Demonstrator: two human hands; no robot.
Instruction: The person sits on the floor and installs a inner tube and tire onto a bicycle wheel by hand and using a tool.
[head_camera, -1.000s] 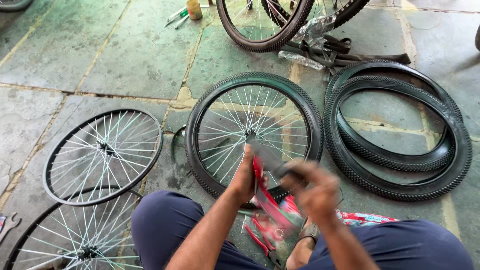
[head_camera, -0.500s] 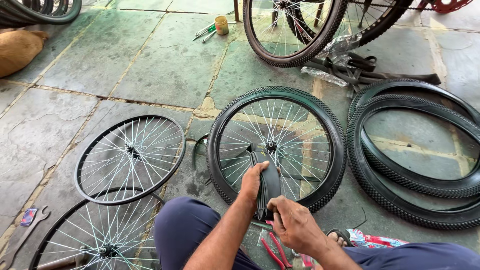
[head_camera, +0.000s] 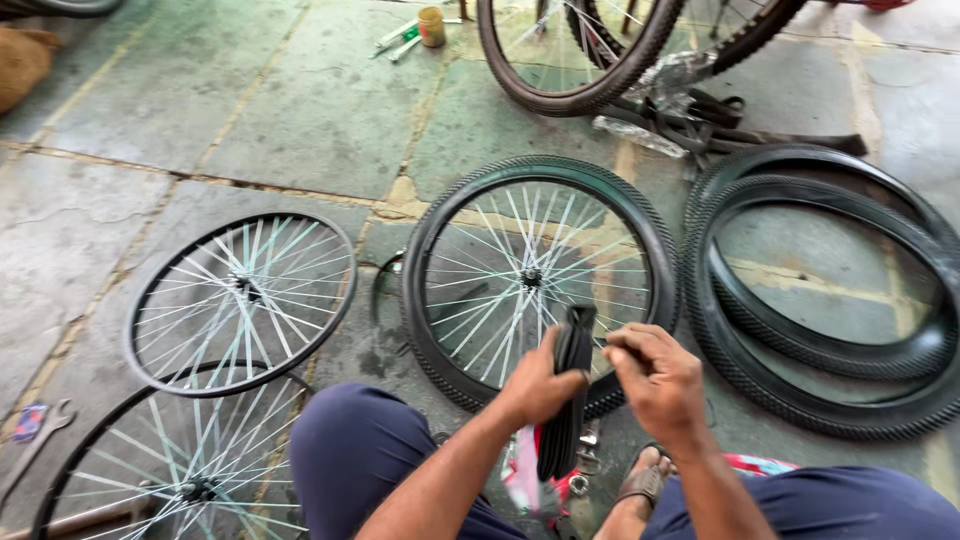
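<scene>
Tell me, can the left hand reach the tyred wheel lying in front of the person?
Probably yes: the left hand holds a folded black tube just above the tyred wheel, with nothing between them, though the hand is occupied.

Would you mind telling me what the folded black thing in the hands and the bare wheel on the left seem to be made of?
The folded black tube, gripped by the left hand with the right hand at its top, looks like matte rubber: it folds limply and shows no shine. The bare wheel looks like metal: a dark painted rim with thin, bright spokes that glint, probably steel.
</scene>
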